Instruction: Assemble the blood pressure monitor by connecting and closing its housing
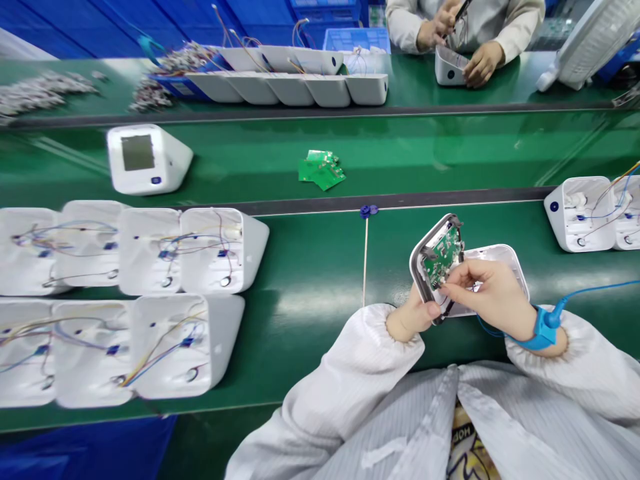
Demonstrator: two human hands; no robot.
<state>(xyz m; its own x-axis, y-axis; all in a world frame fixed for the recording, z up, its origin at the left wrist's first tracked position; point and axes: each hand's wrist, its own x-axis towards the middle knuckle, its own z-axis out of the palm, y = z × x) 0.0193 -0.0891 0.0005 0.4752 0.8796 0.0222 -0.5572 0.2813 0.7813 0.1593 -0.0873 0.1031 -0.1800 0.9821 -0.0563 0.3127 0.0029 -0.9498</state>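
My left hand (414, 316) grips the lower edge of a white front panel (415, 259), tilted up above the bench. A green circuit board (443, 255) is mounted in the panel's inner side. At the board's lower edge, the fingers of my right hand (493, 293) are pinched together; what lies between the fingertips is too small to make out. An open white housing (515, 263) rests on the bench behind and below my right hand, which partly hides it. A blue wrist strap (543, 330) with a cord circles my right wrist.
Open white housings (227, 343) with loose wires stand in two rows at left; more housings (583, 213) sit at far right. An assembled device (145, 160) and green boards (323, 170) lie on the middle strip. Opposite, a co-worker's hands (483, 63) handle a housing near a fan (595, 40).
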